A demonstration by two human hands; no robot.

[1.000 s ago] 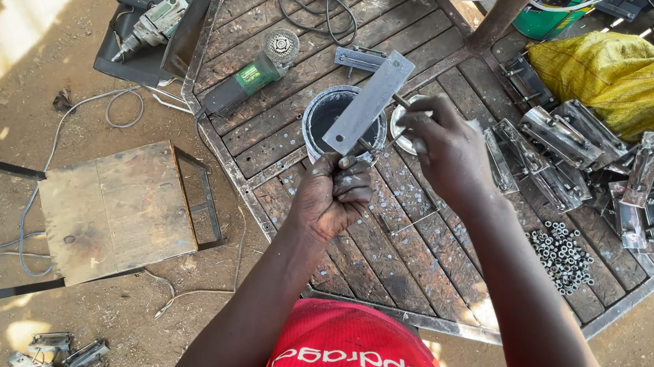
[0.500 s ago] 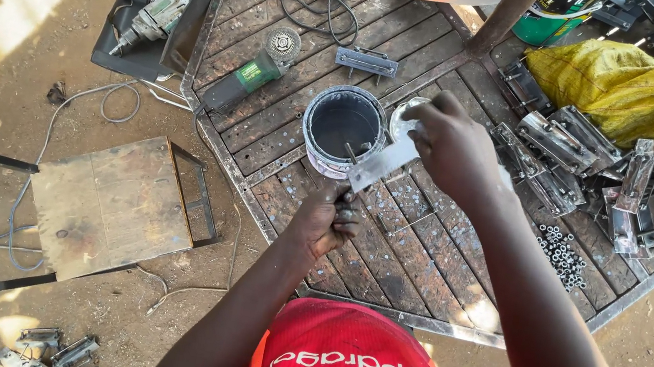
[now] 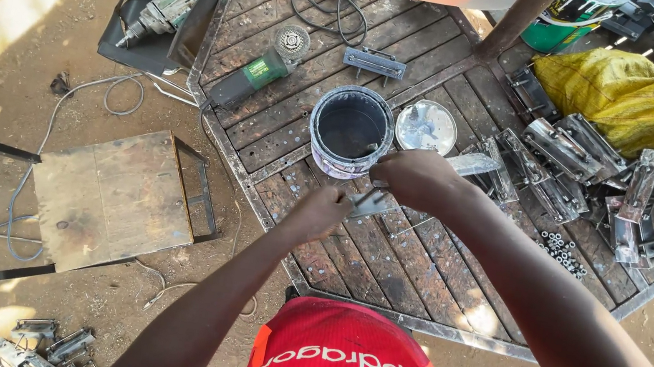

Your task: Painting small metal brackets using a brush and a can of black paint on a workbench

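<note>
My left hand [image 3: 325,213] grips the near end of a flat grey metal bracket [image 3: 373,205] over the slatted metal work table [image 3: 417,267]. The bracket's far tip [image 3: 474,164] sticks out past my right hand [image 3: 418,179], which is closed over its middle. Whether that hand also holds a brush is hidden. Both hands are just in front of an open paint can [image 3: 315,123] with dark paint inside. The can's round lid [image 3: 427,126] lies to its right.
A heap of similar metal brackets [image 3: 598,173] and a yellow sack [image 3: 642,94] fill the table's right side, with small nuts [image 3: 562,250] nearby. A green angle grinder [image 3: 257,77] lies on the table, a drill [image 3: 160,14] further left, and a wooden-topped stand [image 3: 110,197] on the dirt.
The bracket was held upright over the paint can; it has come down and toward me, now nearly flat between both hands in front of the can.
</note>
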